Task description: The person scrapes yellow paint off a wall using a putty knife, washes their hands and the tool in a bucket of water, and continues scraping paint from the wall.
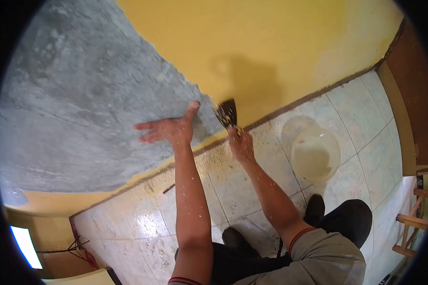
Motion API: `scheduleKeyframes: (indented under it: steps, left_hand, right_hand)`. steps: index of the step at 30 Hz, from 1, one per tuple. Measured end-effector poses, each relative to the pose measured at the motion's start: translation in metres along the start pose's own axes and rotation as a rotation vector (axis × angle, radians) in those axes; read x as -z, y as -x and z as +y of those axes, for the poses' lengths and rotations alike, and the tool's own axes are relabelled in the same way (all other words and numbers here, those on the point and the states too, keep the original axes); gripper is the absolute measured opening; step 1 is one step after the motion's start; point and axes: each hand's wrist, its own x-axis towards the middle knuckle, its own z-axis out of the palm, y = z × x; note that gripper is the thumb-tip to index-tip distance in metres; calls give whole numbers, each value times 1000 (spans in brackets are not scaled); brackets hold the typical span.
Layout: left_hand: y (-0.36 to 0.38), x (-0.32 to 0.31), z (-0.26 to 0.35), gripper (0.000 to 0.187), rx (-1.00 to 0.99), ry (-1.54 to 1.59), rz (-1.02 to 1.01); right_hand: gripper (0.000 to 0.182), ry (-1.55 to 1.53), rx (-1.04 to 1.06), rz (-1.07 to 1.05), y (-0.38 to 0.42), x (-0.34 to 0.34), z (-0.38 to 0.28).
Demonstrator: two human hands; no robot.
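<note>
My right hand (242, 146) is wrapped round the handle of a scraper (227, 113). Its wide dark blade, speckled with yellow flakes, is against or close to the yellow paint (271, 57) near the ragged edge of the bare grey wall patch (90, 99). To the left, my left hand (169, 130) rests on the grey patch or just over it, fingers spread and thumb up, with nothing in it. Paint flakes (218, 159) lie scattered on the floor below, and bits cling to my forearms.
A whitish plastic bucket (316, 155) stands on the tiled floor (271, 185) to the right. A thin dark stick (169, 188) lies near the wall base. At right are a brown wooden panel (413, 90) and a wooden rack (409, 221); a bright screen (26, 247) is at lower left.
</note>
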Motion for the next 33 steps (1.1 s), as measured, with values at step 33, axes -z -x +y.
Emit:
scheduleKeyframes:
  steps: [33]
  left_hand:
    - [8,7,6,178,34,66,-14]
  right_hand:
    - [47,-68,21,19,0,-8,-11]
